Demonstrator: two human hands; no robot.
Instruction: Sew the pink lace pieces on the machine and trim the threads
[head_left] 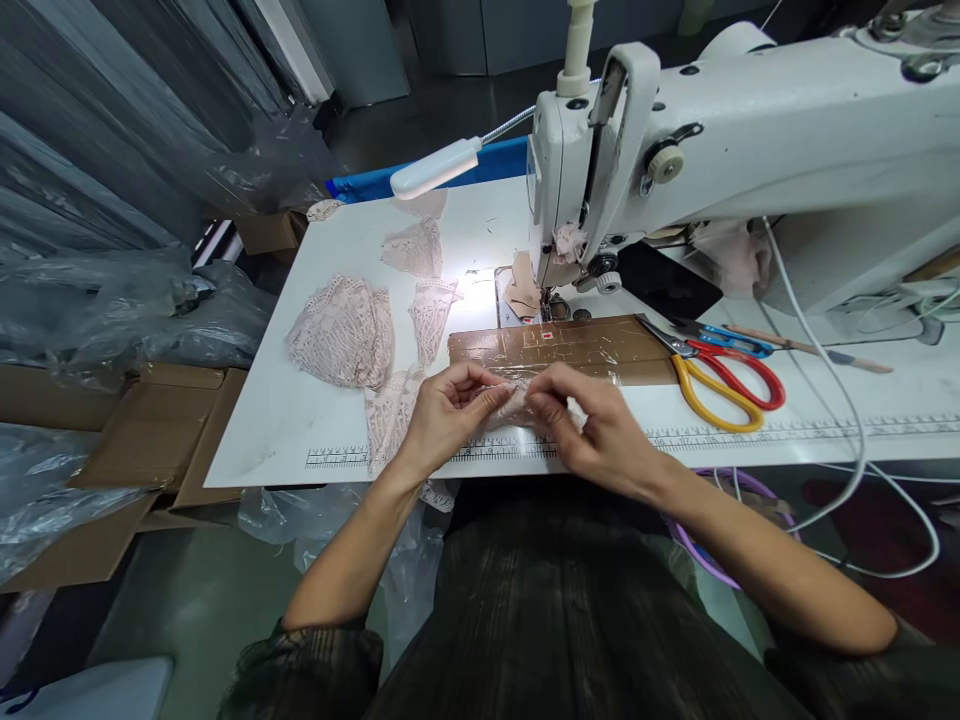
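Note:
Between my two hands, at the front edge of the table, is a small piece of pale pink lace (512, 408). My left hand (455, 408) pinches its left end between thumb and fingers. At the right end my right hand (581, 415) grips it the same way, fingertips together. Part of the lace is hidden behind the fingers. Just beyond the hands lies a brown taped board (487, 347) in front of the sewing machine (566, 180). More lace pieces (390, 410) lie left of my left hand, and a thicker lace pile (341, 332) sits farther left.
Scissors with red and yellow handles (712, 385) and blue-handled snips (731, 338) lie right of my hands. A lit lamp (435, 170) hangs over the white table (259, 430). A dark flat phone-like object (667, 282) is under the machine arm. Cardboard boxes (150, 425) stand left.

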